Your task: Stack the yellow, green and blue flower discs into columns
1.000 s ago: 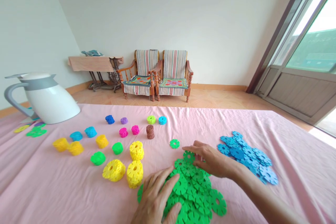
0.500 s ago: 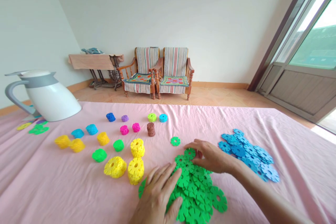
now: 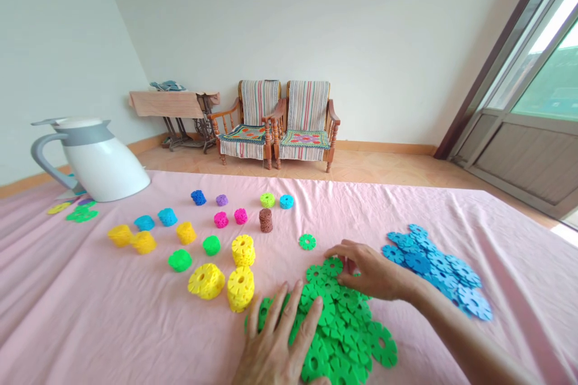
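A person's two bare hands work over a heap of green snowflake discs on a counter covered with a pink cloth. The left hand lies flat on the near left side of the heap, its fingers spread wide and holding nothing. The right hand reaches in from the right to the heap's far edge, where its bent fingers close about the rim of a single green disc; whether they actually grip it cannot be told. One loose green disc lies apart, just beyond the heap. A spread of blue discs sits near the right forearm. To the left stand three stacks of yellow discs, and beyond them small stacks in green, blue, pink, purple and yellow, with a brown stack upright among them. A white jug with a grey handle stands at the far left of the counter. Two wooden armchairs with striped covers stand against the back wall.
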A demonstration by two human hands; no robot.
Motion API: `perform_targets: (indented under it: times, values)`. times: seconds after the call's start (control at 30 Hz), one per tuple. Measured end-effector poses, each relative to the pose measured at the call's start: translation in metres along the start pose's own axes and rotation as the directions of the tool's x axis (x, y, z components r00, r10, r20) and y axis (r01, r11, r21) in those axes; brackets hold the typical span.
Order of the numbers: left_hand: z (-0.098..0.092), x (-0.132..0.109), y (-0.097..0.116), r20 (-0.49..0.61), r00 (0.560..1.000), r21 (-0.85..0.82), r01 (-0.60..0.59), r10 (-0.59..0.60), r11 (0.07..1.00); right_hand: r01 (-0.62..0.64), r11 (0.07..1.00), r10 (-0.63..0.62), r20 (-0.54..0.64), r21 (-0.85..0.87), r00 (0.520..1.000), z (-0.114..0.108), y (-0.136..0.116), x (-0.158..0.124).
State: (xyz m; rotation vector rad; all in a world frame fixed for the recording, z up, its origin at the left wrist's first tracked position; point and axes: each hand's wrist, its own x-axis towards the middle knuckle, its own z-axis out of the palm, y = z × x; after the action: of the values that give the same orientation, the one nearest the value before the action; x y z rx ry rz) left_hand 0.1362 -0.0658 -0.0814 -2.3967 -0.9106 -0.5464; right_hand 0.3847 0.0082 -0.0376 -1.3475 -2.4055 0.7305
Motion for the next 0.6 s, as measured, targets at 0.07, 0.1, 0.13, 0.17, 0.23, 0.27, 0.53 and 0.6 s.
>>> perform_targets:
  times: [0.07, 0.1, 0.13, 0.17, 0.23, 0.27, 0.53, 0.6]
  values:
    - [0.0012, -0.0018, 0.0025, -0.007, 1.0, -0.005, 0.002, -0.002, 1.0, -0.017, 1.0, 0.017, 0.003, 0.0, 1.0, 0.0002, -0.0003, 0.0002]
    - [0.0016, -0.0028, 0.0038, 0.0, 1.0, -0.006, 0.001, -0.001, 1.0, -0.026, 1.0, 0.026, 0.005, -0.001, 1.0, 0.0003, -0.0007, 0.0003]
    - [0.0018, -0.0038, 0.0052, 0.009, 1.0, -0.006, -0.004, 0.004, 1.0, -0.034, 0.999, 0.034, 0.004, -0.003, 0.999, 0.0003, -0.0011, 0.0003]
    - [0.0019, -0.0046, 0.0065, 0.02, 1.0, -0.003, -0.011, 0.011, 1.0, -0.038, 0.999, 0.039, 0.003, -0.006, 0.999, 0.0003, -0.0015, 0.0001]
    - [0.0017, -0.0056, 0.0087, 0.038, 0.999, 0.005, -0.03, 0.03, 1.0, -0.031, 0.999, 0.031, 0.012, -0.008, 0.999, 0.0002, -0.0024, -0.0003]
    - [0.0015, -0.0056, 0.0095, 0.042, 0.998, 0.01, -0.039, 0.039, 0.999, -0.015, 1.0, 0.015, 0.024, -0.008, 1.0, 0.0001, -0.0028, -0.0006]
    - [-0.0026, -0.0003, 0.0096, -0.007, 0.998, -0.013, -0.056, 0.056, 0.998, 0.028, 1.0, -0.026, 0.106, -0.012, 0.994, -0.0007, -0.0061, -0.0021]
    - [-0.0026, -0.0002, 0.0094, -0.008, 0.998, -0.02, -0.056, 0.056, 0.998, 0.012, 1.0, -0.01, 0.112, -0.014, 0.994, -0.0013, -0.0075, -0.0024]
